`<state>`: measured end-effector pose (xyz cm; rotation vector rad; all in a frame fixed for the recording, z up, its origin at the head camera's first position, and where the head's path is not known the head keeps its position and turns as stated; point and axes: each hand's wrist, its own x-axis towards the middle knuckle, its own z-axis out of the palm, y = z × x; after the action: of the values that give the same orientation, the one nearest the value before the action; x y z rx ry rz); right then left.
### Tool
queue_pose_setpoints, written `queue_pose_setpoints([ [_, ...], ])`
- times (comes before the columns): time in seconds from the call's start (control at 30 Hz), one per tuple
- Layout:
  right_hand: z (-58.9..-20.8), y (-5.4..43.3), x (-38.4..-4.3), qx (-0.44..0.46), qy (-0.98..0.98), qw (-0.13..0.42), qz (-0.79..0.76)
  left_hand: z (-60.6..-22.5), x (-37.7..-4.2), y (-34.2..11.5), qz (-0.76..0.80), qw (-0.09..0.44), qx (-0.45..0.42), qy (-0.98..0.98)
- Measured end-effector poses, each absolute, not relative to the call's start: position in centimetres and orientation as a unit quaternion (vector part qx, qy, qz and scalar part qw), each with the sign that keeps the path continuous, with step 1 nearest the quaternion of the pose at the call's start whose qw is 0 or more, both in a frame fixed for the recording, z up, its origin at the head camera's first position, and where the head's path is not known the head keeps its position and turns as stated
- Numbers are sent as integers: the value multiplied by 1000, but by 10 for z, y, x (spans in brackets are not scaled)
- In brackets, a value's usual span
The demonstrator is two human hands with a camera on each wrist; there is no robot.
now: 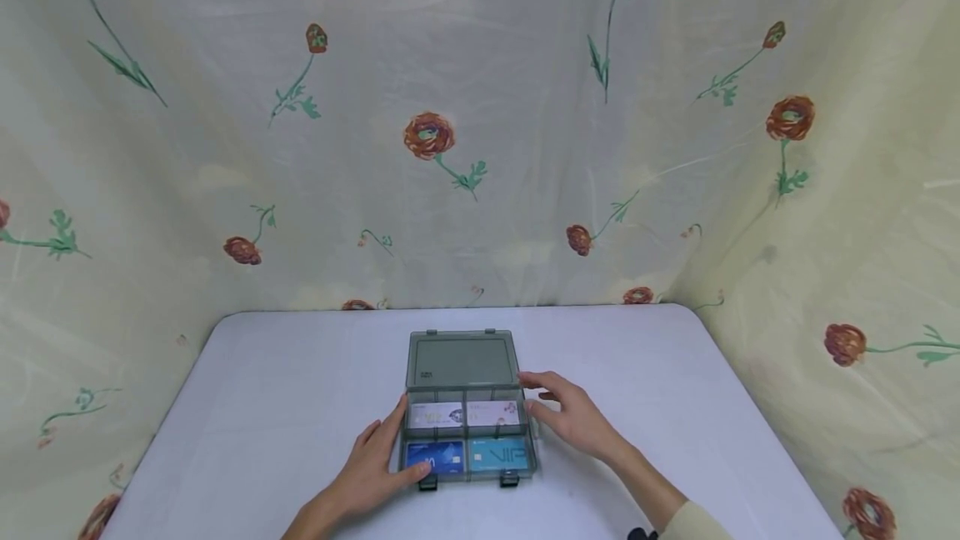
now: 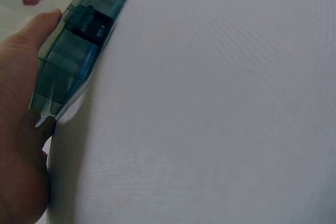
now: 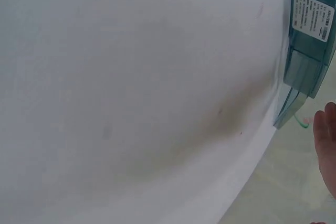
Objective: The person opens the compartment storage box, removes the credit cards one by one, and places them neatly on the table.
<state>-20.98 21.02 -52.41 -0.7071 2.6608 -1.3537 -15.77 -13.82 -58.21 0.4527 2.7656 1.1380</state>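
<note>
A translucent grey-green plastic storage box (image 1: 468, 478) lies on the table with its lid (image 1: 461, 362) folded back. Cards lie in its compartments: a dark blue card (image 1: 444, 458) front left, a light blue VIP card (image 1: 495, 452) front right, a white card (image 1: 429, 416) back left, a pinkish card (image 1: 491, 413) back right. My left hand (image 1: 365, 473) holds the front left corner, thumb over the front edge and fingers along the left side. Beside the right wall is my right hand (image 1: 576, 417), fingers loosely bent near the lid hinge and holding nothing; whether they touch the box I cannot tell.
The box stands near the middle front of a white-covered table (image 1: 300, 390). Flower-printed cloth (image 1: 510, 190) hangs behind and at both sides. Two dark latches, one a front latch (image 1: 509, 479), stick out from the box. A barcode label (image 3: 313, 17) shows on its side.
</note>
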Motion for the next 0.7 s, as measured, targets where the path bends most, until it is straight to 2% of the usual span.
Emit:
queue_pose_setpoints([
  [0.23,-517,200,-209,-217,836,89,-496,-583,-158,-138,375,58,147,913],
  [0.7,-504,178,-218,-96,675,252,-687,-584,-159,-138,377,57,145,913],
])
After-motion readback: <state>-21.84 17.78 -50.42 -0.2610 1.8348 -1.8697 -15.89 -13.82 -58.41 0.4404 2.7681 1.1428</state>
